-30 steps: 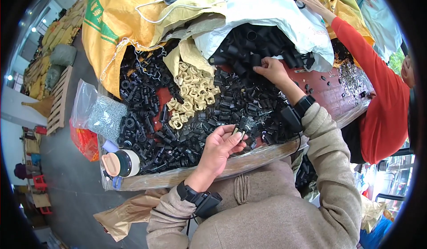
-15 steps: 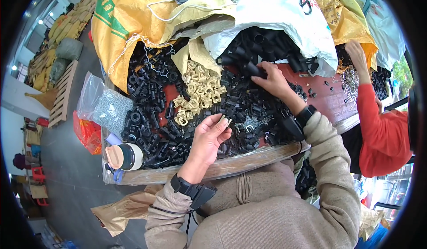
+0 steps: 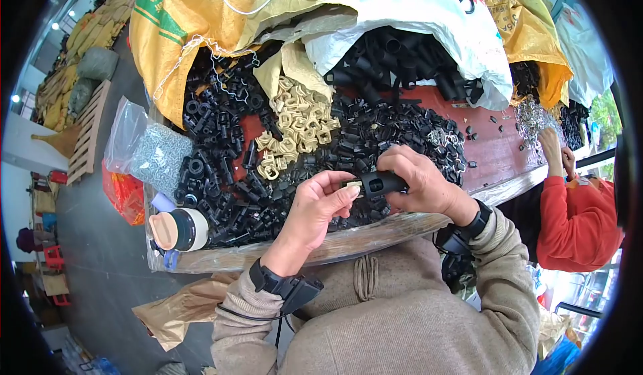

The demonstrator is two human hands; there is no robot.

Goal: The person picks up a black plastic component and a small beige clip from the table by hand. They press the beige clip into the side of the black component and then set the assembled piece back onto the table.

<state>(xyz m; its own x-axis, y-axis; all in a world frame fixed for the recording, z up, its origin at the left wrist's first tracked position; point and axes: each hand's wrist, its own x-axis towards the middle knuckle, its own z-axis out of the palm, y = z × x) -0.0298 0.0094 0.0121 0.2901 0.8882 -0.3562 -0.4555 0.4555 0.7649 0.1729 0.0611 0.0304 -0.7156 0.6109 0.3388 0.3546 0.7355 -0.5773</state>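
Observation:
My right hand (image 3: 425,184) is closed round a black plastic tube (image 3: 384,183) with a slot in its side, held level above the table's near edge. Between thumb and fingers of my left hand (image 3: 320,207) is a small cream-coloured piece (image 3: 354,185), mostly hidden by the fingertips. It meets the tube's left end; whether it sits inside, I cannot tell. Beyond my hands lie a heap of small black plastic parts (image 3: 375,130) and a pile of cream plastic clips (image 3: 295,123). More black tubes (image 3: 385,50) fill the mouth of a white sack (image 3: 415,13).
Yellow sacks (image 3: 194,6) stand along the far side. A bag of screws (image 3: 157,154) and a lidded cup (image 3: 191,229) sit at the left. A co-worker in a red sleeve (image 3: 569,217) handles metal parts at the right. The wooden table edge (image 3: 375,237) runs before me.
My right hand has brought a black tube from the white sack's mouth to my left hand's cream piece. The co-worker's hand has come down from the yellow sack toward the metal parts.

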